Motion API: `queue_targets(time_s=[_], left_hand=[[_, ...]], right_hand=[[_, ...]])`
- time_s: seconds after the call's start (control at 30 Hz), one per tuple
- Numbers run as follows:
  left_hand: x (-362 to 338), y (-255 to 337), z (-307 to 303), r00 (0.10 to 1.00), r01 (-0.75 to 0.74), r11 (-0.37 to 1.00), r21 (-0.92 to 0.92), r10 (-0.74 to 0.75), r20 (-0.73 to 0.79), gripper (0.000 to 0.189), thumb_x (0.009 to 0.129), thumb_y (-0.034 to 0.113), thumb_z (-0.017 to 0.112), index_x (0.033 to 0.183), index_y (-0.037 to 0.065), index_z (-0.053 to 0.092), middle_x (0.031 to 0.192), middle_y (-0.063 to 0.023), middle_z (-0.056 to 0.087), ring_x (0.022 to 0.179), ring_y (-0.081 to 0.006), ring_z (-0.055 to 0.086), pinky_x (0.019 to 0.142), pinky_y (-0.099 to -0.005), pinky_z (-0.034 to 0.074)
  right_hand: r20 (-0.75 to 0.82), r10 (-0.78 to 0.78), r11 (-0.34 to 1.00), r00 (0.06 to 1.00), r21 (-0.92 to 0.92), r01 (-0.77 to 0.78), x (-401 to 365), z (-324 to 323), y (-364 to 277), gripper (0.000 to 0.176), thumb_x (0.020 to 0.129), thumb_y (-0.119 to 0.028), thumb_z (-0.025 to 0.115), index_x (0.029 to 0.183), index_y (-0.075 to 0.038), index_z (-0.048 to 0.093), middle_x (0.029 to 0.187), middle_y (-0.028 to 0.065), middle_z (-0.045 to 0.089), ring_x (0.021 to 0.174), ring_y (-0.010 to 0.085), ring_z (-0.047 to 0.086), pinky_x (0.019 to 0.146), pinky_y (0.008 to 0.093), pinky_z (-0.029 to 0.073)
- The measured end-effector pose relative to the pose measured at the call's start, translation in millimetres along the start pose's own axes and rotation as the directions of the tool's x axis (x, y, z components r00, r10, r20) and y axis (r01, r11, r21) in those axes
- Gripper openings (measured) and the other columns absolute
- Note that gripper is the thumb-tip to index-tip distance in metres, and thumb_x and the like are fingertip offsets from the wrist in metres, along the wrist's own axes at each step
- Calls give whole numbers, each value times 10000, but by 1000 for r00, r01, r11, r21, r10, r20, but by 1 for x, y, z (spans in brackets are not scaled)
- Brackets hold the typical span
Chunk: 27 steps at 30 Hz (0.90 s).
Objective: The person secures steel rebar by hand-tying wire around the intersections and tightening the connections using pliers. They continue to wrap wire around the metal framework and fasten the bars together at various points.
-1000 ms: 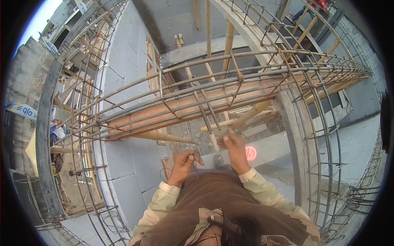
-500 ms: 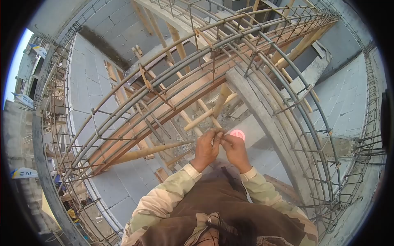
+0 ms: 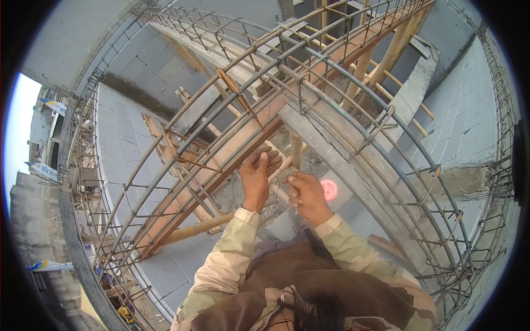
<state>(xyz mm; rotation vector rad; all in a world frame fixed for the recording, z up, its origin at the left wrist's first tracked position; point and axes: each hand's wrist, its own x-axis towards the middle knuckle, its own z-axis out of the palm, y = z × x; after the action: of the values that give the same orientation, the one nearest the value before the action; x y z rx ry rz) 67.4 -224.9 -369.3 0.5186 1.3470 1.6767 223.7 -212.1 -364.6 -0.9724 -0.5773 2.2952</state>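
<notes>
My left hand [image 3: 256, 177] is raised in front of my body, its fingers curled and the thumb resting near them. Whatever lies between those fingers is too fine to make out. To its right, my right hand [image 3: 309, 197] is closed in a pinch on a thin wire [image 3: 280, 202], which bends down in a loop below the fingers. The hands are a short distance apart. Beyond them stretches a cage of steel reinforcing bars [image 3: 243, 113] with stirrups, above a reddish-brown formwork board [image 3: 212, 165].
A grey timber board [image 3: 337, 149] runs diagonally at the right, alongside more bars. Bamboo poles [image 3: 201, 229] cross the gap below. Grey block walls [image 3: 130, 143] stand around. A round pink light spot [image 3: 328, 190] shows beside my right hand.
My hands were together and have moved apart, the left one up and left, the right one slightly down. The view has shifted, so the bars appear lower and further left.
</notes>
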Motion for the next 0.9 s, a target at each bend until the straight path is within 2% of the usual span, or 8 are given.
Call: queue_targets(time_s=[0.13,0.4,0.47,0.57,0.7,0.8,0.87,0.9], left_hand=[[-6,17,-5,966,-240,947,213,254,-42,312,1021,183,629,1185,-82,623,1027,-185,713,878,-251,734,765,-335,646],[-5,29,-13,994,-7,1000,22,9,-107,367,1003,218,662,1202,-88,622,993,-176,720,868,-236,737,790,-326,636],[-16,32,-2,992,-122,992,34,121,38,413,996,216,670,1265,-89,598,1040,-188,722,921,-240,735,845,-352,624],[-33,24,-2,970,-119,984,135,86,229,459,986,200,683,1331,-79,568,1108,-213,716,975,-244,729,876,-358,612],[-37,25,-4,960,-99,981,164,51,274,424,981,152,683,1320,-82,584,1152,-224,709,996,-249,728,879,-357,606],[-41,30,-6,961,-208,921,330,129,246,309,986,73,651,1253,-81,639,1138,-192,724,969,-233,735,850,-342,607],[-46,32,-8,849,-529,492,692,306,432,242,981,9,625,1203,-69,681,1130,-160,736,943,-204,739,809,-325,605],[-44,25,-9,859,-512,541,667,347,377,243,970,8,637,1198,-57,692,1098,-138,746,908,-183,739,775,-308,601]], right_hand=[[37,48,998,998,-35,-47,-9,-6,-7,195,1003,-146,564,969,12,673,580,-8,481,424,79,360,408,261,316],[239,127,990,963,-86,-109,-17,-16,-19,251,1027,-171,563,1111,54,637,593,-10,491,430,51,335,422,217,281],[239,119,993,964,-43,-111,-13,-21,-14,247,1025,-175,570,1110,48,635,596,-9,496,431,47,337,421,211,281],[250,149,982,957,75,-173,-11,-16,-18,227,1029,-162,566,1099,39,648,599,-5,511,430,38,345,417,196,283],[304,252,913,919,240,-330,-6,-14,-10,207,1032,-147,556,1074,29,657,604,4,519,421,41,336,412,202,292],[225,236,939,945,198,-282,-7,-7,-2,213,1031,-147,552,1089,32,650,615,15,529,411,46,319,407,215,288],[214,192,966,958,129,-222,-9,-2,4,213,1029,-149,551,1095,27,650,632,27,553,422,63,361,423,220,315],[205,143,985,968,61,-159,-10,2,4,214,1027,-151,550,1101,22,650,648,40,577,432,79,403,439,226,343]])
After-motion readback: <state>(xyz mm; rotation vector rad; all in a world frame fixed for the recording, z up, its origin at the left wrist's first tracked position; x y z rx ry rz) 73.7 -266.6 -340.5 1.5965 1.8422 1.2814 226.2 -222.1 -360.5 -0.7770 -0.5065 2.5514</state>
